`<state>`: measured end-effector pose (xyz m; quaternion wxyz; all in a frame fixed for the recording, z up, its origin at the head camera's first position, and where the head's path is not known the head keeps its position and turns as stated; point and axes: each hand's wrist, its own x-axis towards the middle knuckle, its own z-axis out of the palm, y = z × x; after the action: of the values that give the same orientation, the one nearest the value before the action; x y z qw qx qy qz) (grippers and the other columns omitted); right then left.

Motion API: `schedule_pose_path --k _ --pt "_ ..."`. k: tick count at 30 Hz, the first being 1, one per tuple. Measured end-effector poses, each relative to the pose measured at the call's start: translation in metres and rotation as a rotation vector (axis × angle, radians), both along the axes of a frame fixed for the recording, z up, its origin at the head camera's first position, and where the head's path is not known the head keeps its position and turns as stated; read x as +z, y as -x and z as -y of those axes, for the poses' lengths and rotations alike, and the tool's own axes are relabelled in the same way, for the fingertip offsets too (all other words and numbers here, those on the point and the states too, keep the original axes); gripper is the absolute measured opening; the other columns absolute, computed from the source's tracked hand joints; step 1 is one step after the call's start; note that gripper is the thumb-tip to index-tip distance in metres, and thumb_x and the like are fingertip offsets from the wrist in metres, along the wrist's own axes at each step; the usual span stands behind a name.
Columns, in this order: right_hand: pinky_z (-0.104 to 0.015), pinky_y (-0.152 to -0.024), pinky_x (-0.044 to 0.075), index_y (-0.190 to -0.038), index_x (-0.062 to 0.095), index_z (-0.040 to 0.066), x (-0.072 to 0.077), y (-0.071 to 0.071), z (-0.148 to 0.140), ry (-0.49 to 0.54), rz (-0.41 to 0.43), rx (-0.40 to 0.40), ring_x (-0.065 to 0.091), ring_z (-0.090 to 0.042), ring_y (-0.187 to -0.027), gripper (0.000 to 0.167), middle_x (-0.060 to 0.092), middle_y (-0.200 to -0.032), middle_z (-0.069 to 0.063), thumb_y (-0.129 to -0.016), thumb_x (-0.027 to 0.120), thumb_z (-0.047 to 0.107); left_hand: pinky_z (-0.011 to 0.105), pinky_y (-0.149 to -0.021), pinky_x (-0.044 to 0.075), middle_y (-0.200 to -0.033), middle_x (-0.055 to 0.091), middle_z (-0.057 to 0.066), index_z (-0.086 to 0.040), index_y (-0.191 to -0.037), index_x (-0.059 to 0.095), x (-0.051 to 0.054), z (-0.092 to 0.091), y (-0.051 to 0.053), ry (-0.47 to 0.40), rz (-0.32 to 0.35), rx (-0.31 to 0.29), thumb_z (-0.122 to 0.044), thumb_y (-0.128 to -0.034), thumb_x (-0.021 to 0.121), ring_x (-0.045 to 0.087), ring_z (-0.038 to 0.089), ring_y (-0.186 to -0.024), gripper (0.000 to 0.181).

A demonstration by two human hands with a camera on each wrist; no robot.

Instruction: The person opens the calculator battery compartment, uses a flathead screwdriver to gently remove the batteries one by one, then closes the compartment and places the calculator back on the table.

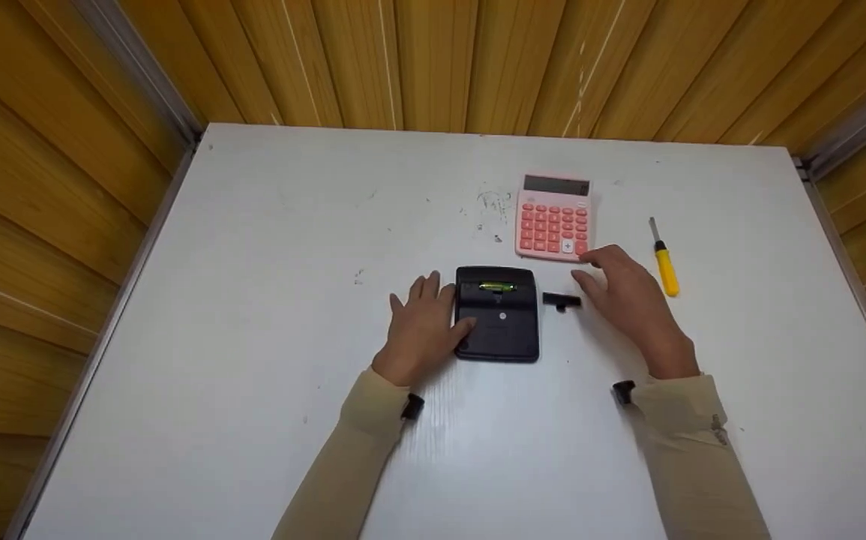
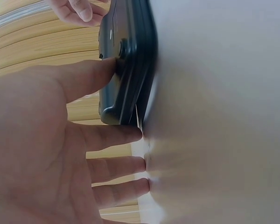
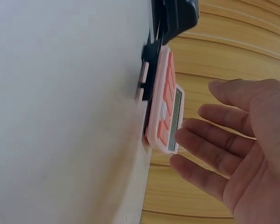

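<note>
A black calculator point(image 1: 498, 334) lies back up on the white table, a green battery point(image 1: 497, 286) showing in its uncovered slot. My left hand point(image 1: 421, 330) rests along its left side, thumb on the back and the other fingers spread on the table; the left wrist view shows the thumb at the calculator's point(image 2: 114, 84) edge. Just right of it lies a small black cover point(image 1: 561, 300). Beyond that, my right hand point(image 1: 631, 304) hovers with relaxed fingers, holding nothing, near the lower right corner of a pink calculator point(image 1: 552, 225). In the right wrist view the hand point(image 3: 242, 135) is empty.
A screwdriver point(image 1: 666, 270) with a yellow handle lies at the right, its tip pointing to the back. The white table point(image 1: 215, 337) has dark marks near the pink calculator. Wooden panelling point(image 1: 433, 67) stands behind and on both sides.
</note>
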<state>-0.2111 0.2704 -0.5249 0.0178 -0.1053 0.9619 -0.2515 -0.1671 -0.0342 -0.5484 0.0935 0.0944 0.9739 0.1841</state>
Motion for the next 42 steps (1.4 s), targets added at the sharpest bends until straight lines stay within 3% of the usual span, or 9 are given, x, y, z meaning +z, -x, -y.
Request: schedule_pose_path --k 8,16,23,37,42 --pt "-0.062 -0.103 0.048 -0.134 0.063 -0.006 0.005 0.003 -0.024 0.014 -0.106 -0.104 0.06 -0.046 -0.122 0.036 0.062 -0.131 -0.027 -0.106 0.068 0.015 0.075 -0.115 0.027 -0.166 0.038 0.022 -0.004 -0.156 0.052 -0.001 0.001 0.0 -0.002 -0.001 0.002 -0.051 -0.1051 0.063 0.033 0.04 -0.155 0.07" --pt "-0.062 -0.094 0.051 -0.128 0.065 -0.01 0.004 0.005 -0.052 0.048 -0.175 -0.269 0.063 -0.048 -0.113 0.032 0.063 -0.123 -0.031 -0.107 0.064 0.013 0.075 -0.116 0.026 -0.167 0.036 0.023 -0.004 -0.157 0.051 0.0 0.0 0.0 -0.023 0.014 -0.004 -0.051 -0.1054 0.062 0.03 0.041 -0.155 0.07" --pt "-0.063 -0.101 0.049 -0.132 0.063 -0.011 -0.002 0.007 -0.072 0.067 -0.099 -0.307 0.06 -0.05 -0.119 0.036 0.06 -0.13 -0.031 -0.107 0.063 0.016 0.074 -0.116 0.027 -0.167 0.037 0.022 -0.004 -0.156 0.051 0.0 0.0 0.0 -0.007 0.006 -0.004 -0.051 -0.1056 0.062 0.031 0.04 -0.155 0.07" --pt "-0.056 -0.085 0.052 -0.143 0.049 -0.019 -0.014 0.008 -0.091 -0.011 0.091 -0.321 0.058 -0.047 -0.106 0.053 0.055 -0.128 -0.037 -0.105 0.063 0.015 0.075 -0.114 0.03 -0.165 0.039 0.024 -0.003 -0.154 0.053 0.001 0.002 -0.001 -0.007 -0.025 -0.025 -0.051 -0.106 0.061 0.033 0.042 -0.154 0.069" --pt "-0.057 -0.088 0.051 -0.143 0.049 -0.02 -0.014 0.008 -0.094 0.001 0.129 -0.329 0.056 -0.046 -0.105 0.052 0.053 -0.127 -0.037 -0.104 0.062 0.012 0.075 -0.114 0.028 -0.165 0.038 0.023 -0.003 -0.154 0.053 0.0 0.002 -0.001 -0.017 -0.017 -0.017 -0.051 -0.1057 0.062 0.032 0.042 -0.154 0.069"
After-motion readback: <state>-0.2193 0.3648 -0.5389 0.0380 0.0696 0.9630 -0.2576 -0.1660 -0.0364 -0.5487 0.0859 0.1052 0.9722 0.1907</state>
